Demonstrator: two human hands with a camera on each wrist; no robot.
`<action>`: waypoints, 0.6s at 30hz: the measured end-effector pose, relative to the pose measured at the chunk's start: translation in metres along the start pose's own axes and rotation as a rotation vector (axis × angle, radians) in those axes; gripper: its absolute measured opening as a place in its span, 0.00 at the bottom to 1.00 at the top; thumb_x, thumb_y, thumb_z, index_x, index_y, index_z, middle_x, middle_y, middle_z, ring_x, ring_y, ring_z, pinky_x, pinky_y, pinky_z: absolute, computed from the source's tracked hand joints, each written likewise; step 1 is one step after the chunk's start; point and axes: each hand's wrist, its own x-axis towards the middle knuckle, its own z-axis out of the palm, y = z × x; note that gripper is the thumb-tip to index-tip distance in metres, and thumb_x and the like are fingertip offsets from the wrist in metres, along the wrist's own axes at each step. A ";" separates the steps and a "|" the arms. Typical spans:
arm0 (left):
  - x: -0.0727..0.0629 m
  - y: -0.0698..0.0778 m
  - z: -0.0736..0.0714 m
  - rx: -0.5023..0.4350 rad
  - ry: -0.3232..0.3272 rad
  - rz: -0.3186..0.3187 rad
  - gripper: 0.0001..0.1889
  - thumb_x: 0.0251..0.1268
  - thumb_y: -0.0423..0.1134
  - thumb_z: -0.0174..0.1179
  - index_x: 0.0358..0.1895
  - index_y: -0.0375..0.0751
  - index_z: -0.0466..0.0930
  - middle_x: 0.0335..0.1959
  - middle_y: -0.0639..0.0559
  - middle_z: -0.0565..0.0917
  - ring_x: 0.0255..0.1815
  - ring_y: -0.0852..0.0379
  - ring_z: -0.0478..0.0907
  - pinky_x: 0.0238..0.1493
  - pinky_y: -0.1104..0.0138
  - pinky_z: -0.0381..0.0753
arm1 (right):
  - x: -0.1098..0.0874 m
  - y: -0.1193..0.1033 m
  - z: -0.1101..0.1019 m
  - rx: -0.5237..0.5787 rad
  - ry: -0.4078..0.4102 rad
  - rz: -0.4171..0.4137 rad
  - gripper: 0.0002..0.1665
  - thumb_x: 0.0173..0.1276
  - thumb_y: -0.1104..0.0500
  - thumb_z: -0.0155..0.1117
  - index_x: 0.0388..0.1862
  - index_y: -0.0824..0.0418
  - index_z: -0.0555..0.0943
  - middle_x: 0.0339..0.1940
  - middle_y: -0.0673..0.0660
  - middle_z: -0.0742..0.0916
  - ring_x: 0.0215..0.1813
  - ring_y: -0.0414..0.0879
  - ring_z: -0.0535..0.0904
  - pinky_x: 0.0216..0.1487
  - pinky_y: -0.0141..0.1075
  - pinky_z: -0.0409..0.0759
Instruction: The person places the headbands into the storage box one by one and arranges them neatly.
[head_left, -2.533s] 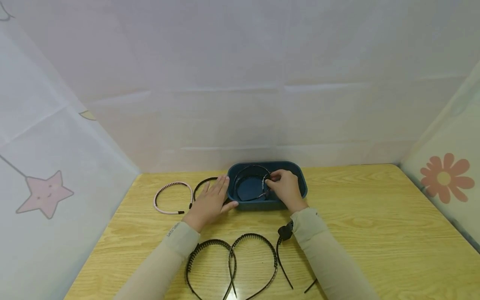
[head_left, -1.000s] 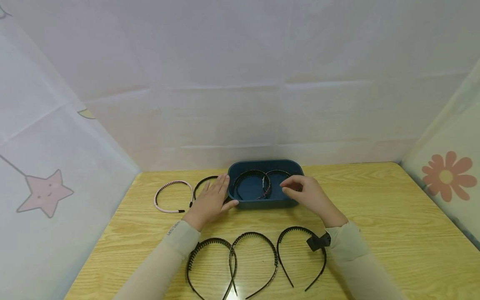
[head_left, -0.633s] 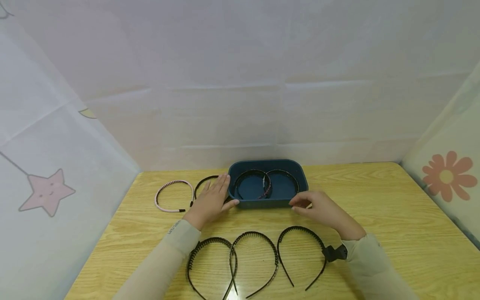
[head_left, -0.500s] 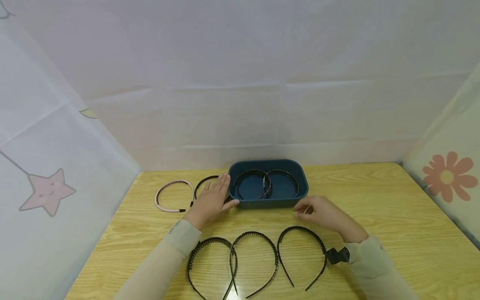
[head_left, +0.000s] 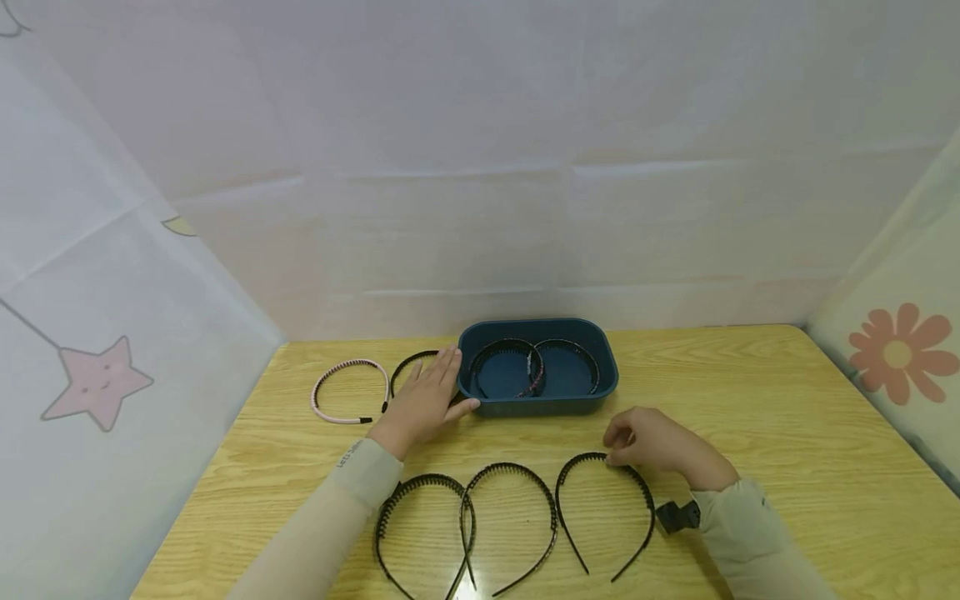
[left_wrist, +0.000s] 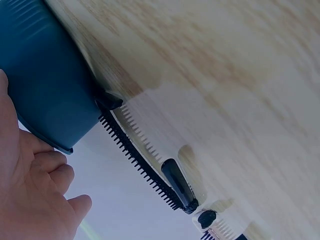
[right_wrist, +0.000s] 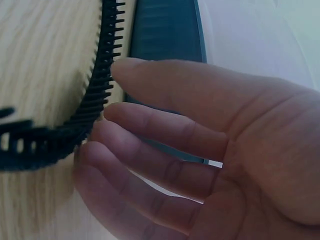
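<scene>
My left hand point(head_left: 423, 404) lies with extended fingers against the left end of a dark blue plastic bin point(head_left: 547, 407); the left wrist view shows the fingers along the bin's wall point(left_wrist: 45, 75). Two dark toothed headbands overlap inside it, the left one point(head_left: 536, 379) patterned with pink. At the front right, my right hand point(head_left: 663, 442) is at the top of a black toothed headband point(head_left: 648, 492) lying on the table. Its thumb tip point(right_wrist: 125, 70) reaches the band's teeth point(right_wrist: 97, 95), while the fingers bend loosely near the band, not closed round it.
Two more black headbands, a left one point(head_left: 381, 533) and a middle one point(head_left: 553, 533), cross each other on the wooden table point(head_left: 750, 433). Behind my left hand are a pink headband point(head_left: 330, 417) and a partly hidden black one point(head_left: 405, 361). A white cloth backdrop point(head_left: 480, 208) stands behind the bin.
My right hand has let go of a headband in the bin, withdrawn, and moved toward the front right headband. My left hand has stayed at the bin.
</scene>
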 end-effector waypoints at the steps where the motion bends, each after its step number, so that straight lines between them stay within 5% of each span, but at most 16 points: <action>1: 0.000 0.000 0.000 0.002 0.000 0.002 0.48 0.77 0.67 0.44 0.83 0.35 0.40 0.83 0.40 0.44 0.84 0.46 0.40 0.80 0.44 0.44 | 0.000 0.001 0.001 0.003 -0.005 0.006 0.09 0.62 0.63 0.76 0.40 0.64 0.87 0.33 0.50 0.85 0.35 0.42 0.79 0.36 0.37 0.81; 18: 0.001 -0.002 0.003 0.009 0.010 0.004 0.48 0.76 0.67 0.44 0.83 0.35 0.40 0.83 0.40 0.44 0.84 0.46 0.40 0.80 0.43 0.43 | 0.003 0.009 0.003 -0.019 -0.029 -0.044 0.05 0.60 0.69 0.73 0.33 0.61 0.86 0.29 0.48 0.83 0.31 0.41 0.77 0.31 0.35 0.78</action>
